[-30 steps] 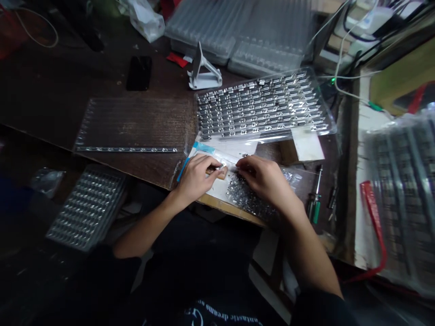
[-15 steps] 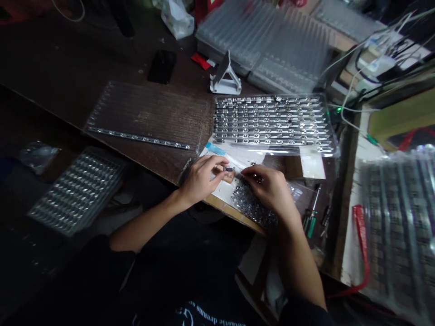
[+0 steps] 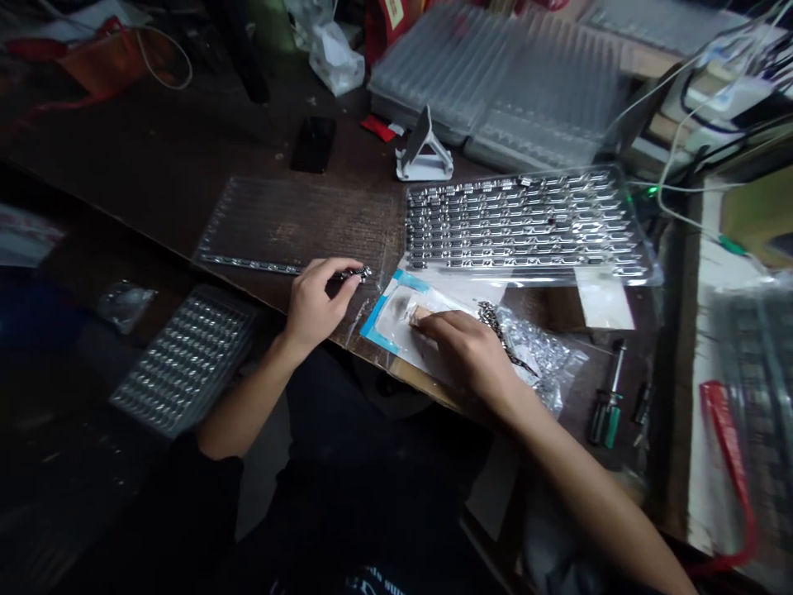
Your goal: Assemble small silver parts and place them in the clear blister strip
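Note:
My left hand pinches a small metal multi-pin connector between thumb and fingers. It is at the near right corner of a clear ribbed tray, whose nearest groove holds a row of similar connectors. My right hand is palm down, fingertips closed on a small wooden block. Under the block lies a white and blue card. Just beyond the right hand are loose dark metal parts and a clear plastic bag of small shiny pieces.
A second tray, filled with rows of connectors, lies at the back right. Behind it are a white phone stand and stacked clear trays. A phone lies further left, a green-handled screwdriver at right. A filled tray stack sits low left.
My left hand has moved left with the connector, from over the card to the left tray's corner. My right hand has left the loose parts and come onto the wooden block. The view has shifted.

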Demonstrator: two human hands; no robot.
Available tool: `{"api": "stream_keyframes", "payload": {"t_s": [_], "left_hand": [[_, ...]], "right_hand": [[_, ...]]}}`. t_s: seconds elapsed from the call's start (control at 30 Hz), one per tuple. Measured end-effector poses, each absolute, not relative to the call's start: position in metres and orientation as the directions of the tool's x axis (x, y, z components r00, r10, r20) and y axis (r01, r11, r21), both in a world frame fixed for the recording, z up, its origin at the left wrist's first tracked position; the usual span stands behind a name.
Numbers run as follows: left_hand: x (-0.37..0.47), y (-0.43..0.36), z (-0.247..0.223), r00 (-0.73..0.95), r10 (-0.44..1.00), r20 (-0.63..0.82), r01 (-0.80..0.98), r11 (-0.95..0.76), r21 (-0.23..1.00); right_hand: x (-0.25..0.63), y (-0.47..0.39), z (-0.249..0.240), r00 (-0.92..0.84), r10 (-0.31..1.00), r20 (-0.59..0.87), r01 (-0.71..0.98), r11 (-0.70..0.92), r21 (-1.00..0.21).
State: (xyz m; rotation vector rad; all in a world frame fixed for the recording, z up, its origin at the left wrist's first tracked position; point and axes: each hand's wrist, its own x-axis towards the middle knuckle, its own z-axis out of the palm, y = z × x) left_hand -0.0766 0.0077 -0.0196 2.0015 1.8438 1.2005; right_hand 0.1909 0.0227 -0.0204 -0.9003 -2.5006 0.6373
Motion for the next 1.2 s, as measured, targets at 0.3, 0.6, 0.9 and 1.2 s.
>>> {"api": "stream_keyframes", "payload": {"t_s": [0.3,0.6,0.9,1.2], "left_hand": [[-0.078,0.027,-0.021,0.052,0.954,0.296,0.808,-0.214,0.549],[-0.085,0.031,-0.027,0.092,0.94,0.328,0.859,-0.242,0.452],[-0.088,0.028,-0.014,0.11,0.96,0.256,0.915,-0.199,0.351],[-0.011,0.067,0.017,0.317,0.88,0.353,0.798,-0.448,0.402]], "right_hand": [[0.191,0.019,-0.011,-0.764,0.621,0.175,0.52,0.753,-0.403],[0.192,0.024,-0.012,-0.729,0.665,0.161,0.512,0.686,-0.517],[0.229,0.033,-0.003,-0.601,0.799,0.013,0.73,0.555,-0.398],[0.23,0.025,0.006,-0.598,0.801,-0.032,0.751,0.547,-0.37]]}}
